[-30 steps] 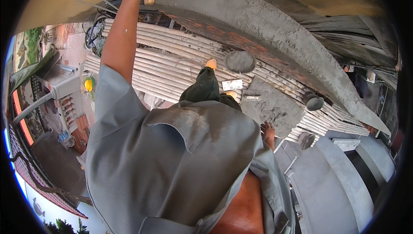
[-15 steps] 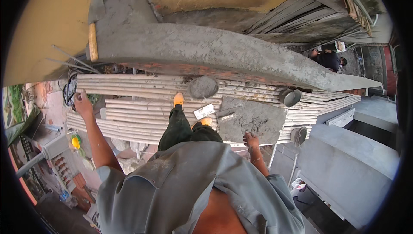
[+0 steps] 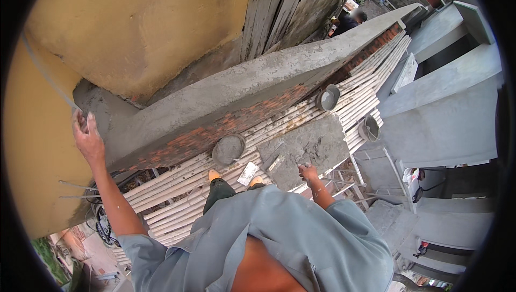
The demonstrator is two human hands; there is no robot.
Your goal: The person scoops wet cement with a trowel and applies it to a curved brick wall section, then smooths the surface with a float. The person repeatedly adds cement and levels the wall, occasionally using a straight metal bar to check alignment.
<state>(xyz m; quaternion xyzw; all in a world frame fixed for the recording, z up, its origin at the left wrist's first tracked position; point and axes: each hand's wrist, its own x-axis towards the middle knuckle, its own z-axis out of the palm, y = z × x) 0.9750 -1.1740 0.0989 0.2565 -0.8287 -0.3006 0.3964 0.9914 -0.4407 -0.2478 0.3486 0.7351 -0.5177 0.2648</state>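
Observation:
My left hand (image 3: 88,139) is raised at the left end of a low wall (image 3: 231,80) coated with grey mortar. Its fingers and thumb are apart, and the fingertips meet the lower end of a thin grey strip (image 3: 48,71) against the yellow wall. Anything behind the palm is hidden. Over the near edge of a grey board (image 3: 328,136) spread with wet mortar, my right hand (image 3: 308,172) is closed; what it grips is too small to make out. A short pale bar (image 3: 276,163) lies on the board. Beside it is a round basin of mortar (image 3: 228,150).
I stand on a platform of bamboo poles (image 3: 166,195), near a white flat rectangular piece (image 3: 248,173). Two buckets, one by the wall (image 3: 328,97) and one at the platform's edge (image 3: 369,128), stand farther right. Another person (image 3: 348,23) is beyond the wall. Thin rods (image 3: 78,187) stick out at left.
My view has swung, tilting the wall and platform. My left hand has risen from beside the poles to the wall's left end. The wooden handle seen there before no longer shows.

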